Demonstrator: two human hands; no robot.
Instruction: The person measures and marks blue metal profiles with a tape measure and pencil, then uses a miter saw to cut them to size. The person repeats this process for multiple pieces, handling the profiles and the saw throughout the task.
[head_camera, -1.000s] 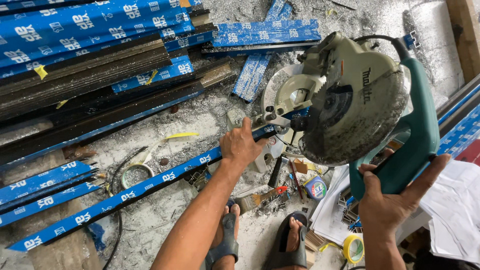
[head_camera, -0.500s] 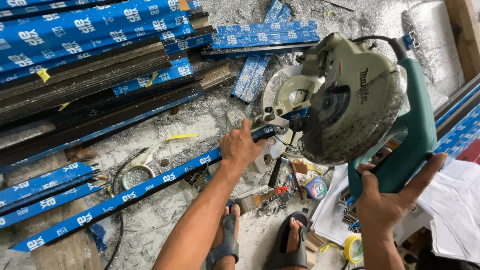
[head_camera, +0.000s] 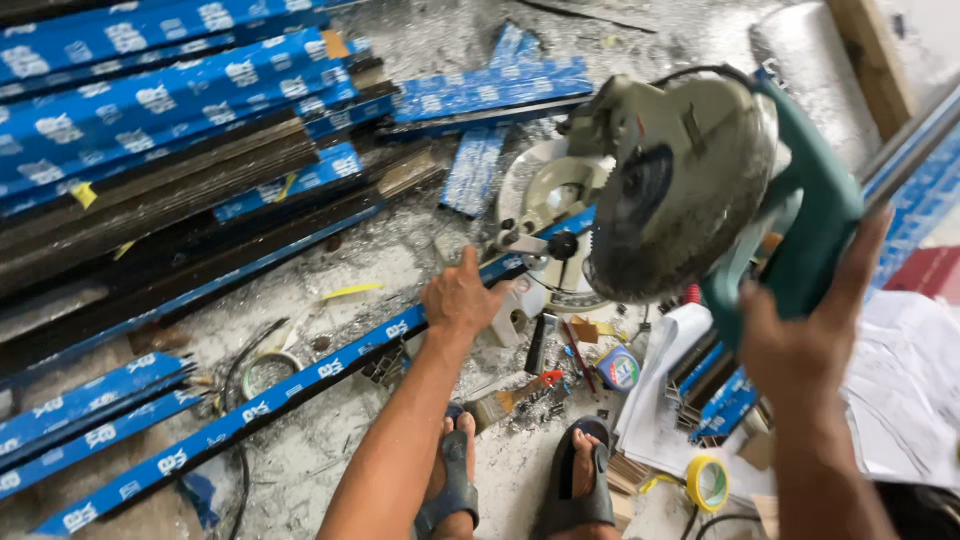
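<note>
Dusty grey concrete floor (head_camera: 420, 60), strewn with metal filings and offcuts, fills the view. On it the left hand (head_camera: 462, 298) presses flat, fingers spread, on a long blue-film-wrapped metal profile strip (head_camera: 300, 380), pinning it rather than gripping it; the strip runs diagonally from lower left up to the round base of the saw. The right hand (head_camera: 805, 335) is closed around the teal handle of a grey-guarded mitre saw (head_camera: 690, 180), whose head is raised and tilted above the strip. The step in hand looks like lining up a cut: strip seated, blade not yet down. Lowering the head next would call for the strip held firm and the left fingers kept well off the blade's path. Around the feet lie sandals (head_camera: 575, 490), a small paintbrush (head_camera: 505, 400), a yellow tape roll (head_camera: 708, 482), white papers (head_camera: 900, 380) and stacked blue-wrapped profiles (head_camera: 160, 110).
</note>
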